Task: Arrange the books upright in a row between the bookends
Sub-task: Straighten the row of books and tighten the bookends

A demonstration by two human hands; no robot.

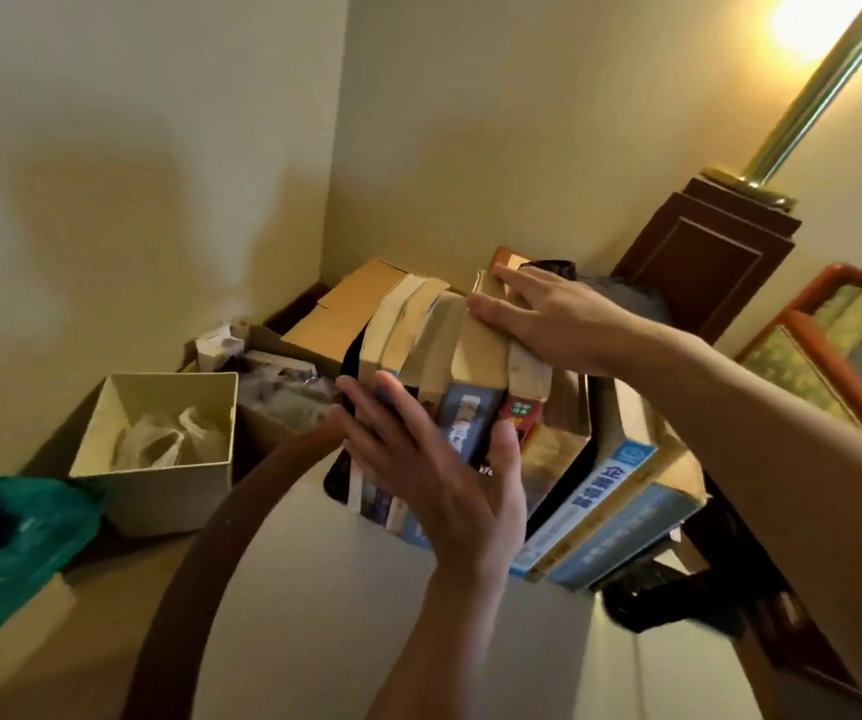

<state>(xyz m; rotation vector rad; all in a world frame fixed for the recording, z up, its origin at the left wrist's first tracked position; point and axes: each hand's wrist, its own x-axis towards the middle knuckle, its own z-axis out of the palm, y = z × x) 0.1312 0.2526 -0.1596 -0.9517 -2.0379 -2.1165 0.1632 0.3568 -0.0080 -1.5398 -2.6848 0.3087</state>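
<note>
Cream-painted walls (159, 148) meet in a corner above a desk (366, 589) with a smooth pale top and a curved dark-brown wooden edge. Between the two hands stands a row of books (470, 356), upright, with yellowed page edges on top and glossy spines facing the viewer.

The left hand (434, 475) reaches up from below with its wrist bent back. Its fingers are straight and spread, and the palm presses flat against the spines. The right hand (538, 314) comes in from the right on a long bare forearm and lies palm-down across the tops of the books, fingers straight. Neither hand curls round anything.

Just left of the left hand's fingertips, a thin black bookend (350, 356) touches the first book. Right of the left hand, under the right forearm, larger blue-and-white books (611, 511) stand tilted rightward, with a narrow dark gap between them and the row.

Left of the left hand sits an open square box of cream cardboard (159, 491) holding crumpled clear plastic. Farther left lies a shiny green plastic bag (29, 537). Beyond the row is a plain brown cardboard box (356, 304). Above the right hand rises a lamp (808, 111) with a brass pole on a dark wooden block. Orange-brown picture frames (823, 356) lean to the right of the forearm.
</note>
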